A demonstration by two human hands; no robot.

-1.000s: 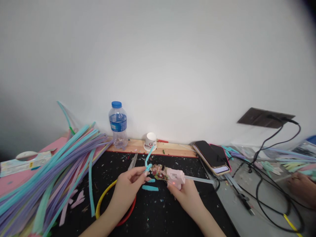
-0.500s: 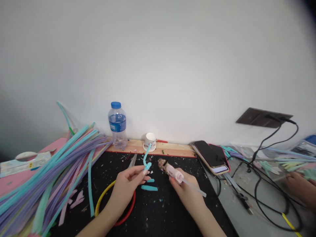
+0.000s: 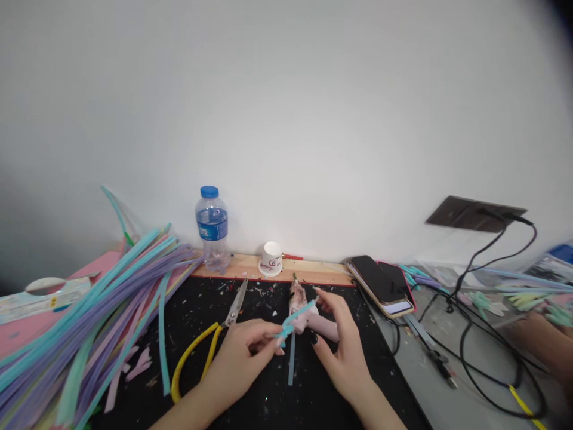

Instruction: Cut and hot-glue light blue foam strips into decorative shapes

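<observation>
Pinched in my left hand is a short light-blue pipe cleaner, folded or knotted near my fingertips, its free end slanting up to the right. My right hand has its thumb and fingers apart beside that free end; whether the index finger touches it I cannot tell. Between and behind the hands, a pale pink glue gun lies on the black mat, its stained nozzle toward the wall. A translucent glue stick juts from it toward me. Yellow-handled scissors lie left of my left hand, partly hidden by it.
A big bundle of pastel pipe cleaners fills the left side. By the wall stand a water bottle and a paper cup. Phones and black cables lie right, near another person's hand.
My right hand has let go of the glue gun, which now lies on the mat, and has opened near the blue pipe cleaner. My left hand has moved slightly right and lower with it.
</observation>
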